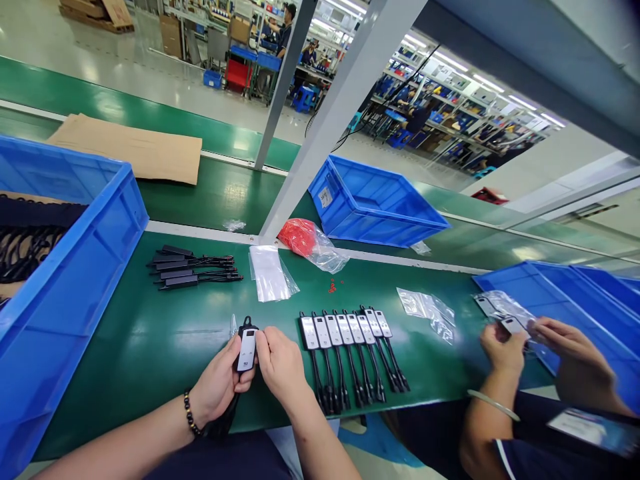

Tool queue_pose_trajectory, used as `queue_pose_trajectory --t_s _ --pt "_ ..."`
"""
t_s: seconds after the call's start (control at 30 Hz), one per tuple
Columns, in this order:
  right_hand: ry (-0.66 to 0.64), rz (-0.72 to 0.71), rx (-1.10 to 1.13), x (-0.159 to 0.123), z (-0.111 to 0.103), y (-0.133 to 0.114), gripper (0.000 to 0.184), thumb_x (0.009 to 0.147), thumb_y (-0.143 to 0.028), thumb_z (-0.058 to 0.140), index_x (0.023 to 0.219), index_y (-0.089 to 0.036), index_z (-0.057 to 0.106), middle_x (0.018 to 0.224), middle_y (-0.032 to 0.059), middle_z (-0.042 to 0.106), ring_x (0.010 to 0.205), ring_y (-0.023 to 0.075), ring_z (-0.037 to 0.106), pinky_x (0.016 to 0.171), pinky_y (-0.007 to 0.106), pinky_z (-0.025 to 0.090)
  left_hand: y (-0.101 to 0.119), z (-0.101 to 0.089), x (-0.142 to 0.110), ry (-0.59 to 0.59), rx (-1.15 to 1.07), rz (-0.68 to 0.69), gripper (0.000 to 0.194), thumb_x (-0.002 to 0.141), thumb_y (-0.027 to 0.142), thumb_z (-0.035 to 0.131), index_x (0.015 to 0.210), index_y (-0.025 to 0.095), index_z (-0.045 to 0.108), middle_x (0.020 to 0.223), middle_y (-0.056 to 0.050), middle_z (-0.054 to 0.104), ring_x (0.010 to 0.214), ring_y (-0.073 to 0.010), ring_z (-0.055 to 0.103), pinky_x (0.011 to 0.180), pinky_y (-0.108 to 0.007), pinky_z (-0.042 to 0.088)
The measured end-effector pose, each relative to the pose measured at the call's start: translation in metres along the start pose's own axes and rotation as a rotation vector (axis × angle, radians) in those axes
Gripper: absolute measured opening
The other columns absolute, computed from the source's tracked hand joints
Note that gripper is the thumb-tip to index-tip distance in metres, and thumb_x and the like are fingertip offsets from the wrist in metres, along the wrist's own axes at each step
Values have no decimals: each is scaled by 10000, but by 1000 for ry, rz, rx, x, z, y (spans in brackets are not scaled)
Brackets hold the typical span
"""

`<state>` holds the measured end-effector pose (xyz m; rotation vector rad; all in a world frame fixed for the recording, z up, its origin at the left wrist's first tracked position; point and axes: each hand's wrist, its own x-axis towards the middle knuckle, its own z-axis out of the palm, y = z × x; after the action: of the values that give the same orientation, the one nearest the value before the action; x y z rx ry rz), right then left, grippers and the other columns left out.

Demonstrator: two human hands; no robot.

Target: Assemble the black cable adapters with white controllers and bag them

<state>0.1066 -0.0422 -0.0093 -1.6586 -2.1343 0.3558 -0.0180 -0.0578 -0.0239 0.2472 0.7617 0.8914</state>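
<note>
My left hand (220, 380) is closed around a small cabled device (247, 350) with a silver face, a dark little window and a loop on top. It is upright, its black cable hanging below the palm. At its right edge, the curled fingers and thumb of my right hand (280, 360) pinch the device. Beside its upper left sticks out a bit of clear film (233, 325). To the right lies a row of similar silver-faced devices (345, 328), cables toward me. Several black cabled devices (183, 270), dark sides up, lie stacked beyond my left hand.
A blue bin (100, 227) with black cabled parts stands left. Clear bags (273, 273), a bag of red pieces (303, 237) and loose red rings (333, 287) lie ahead. Another blue bin (375, 227) sits behind. At right, a co-worker's hands (505, 347) hold a bagged device.
</note>
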Motion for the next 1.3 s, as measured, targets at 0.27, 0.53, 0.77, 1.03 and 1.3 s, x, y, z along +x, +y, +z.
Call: queue_pose_trajectory --t_s 0.27,0.53,0.77,1.03,1.3 --pt "-97 -45 -152 24 10 6 370 928 -302 284 638 -192 485 580 -1 527 503 116 476 484 243 260 35 -17 -12 196 -79 224 297 829 414 478 956 153 539 725 -17 523 458 -51 377 364 -156 267" --pt "-20 135 -220 43 36 13 310 808 -455 513 844 -150 549 739 59 612 614 178 574 512 251 316 47 -29 -39 163 -110 232 284 841 370 470 1004 150 547 732 -34 549 462 -68 413 368 -180 330" --pt "-77 -48 227 -21 3 -21 168 823 -351 520 770 -196 557 714 -13 595 647 110 555 588 195 355 31 -3 -29 104 -202 142 294 874 347 406 1047 160 553 1007 -116 620 960 -234 582 832 -390 466" --pt "-53 141 -18 -51 -4 7 163 798 -196 480 642 -183 526 622 -3 575 578 116 530 536 219 294 -5 33 4 -63 -140 -29 503 850 509 360 1205 169 466 1257 -118 513 1235 -235 381 1041 -388 271" --pt "-162 370 -303 -38 -9 61 203 804 -233 466 672 -163 604 671 66 648 630 183 608 543 256 320 -1 17 -10 -63 139 -67 484 839 456 437 1242 189 444 1370 -102 383 1236 -241 375 1048 -385 278"
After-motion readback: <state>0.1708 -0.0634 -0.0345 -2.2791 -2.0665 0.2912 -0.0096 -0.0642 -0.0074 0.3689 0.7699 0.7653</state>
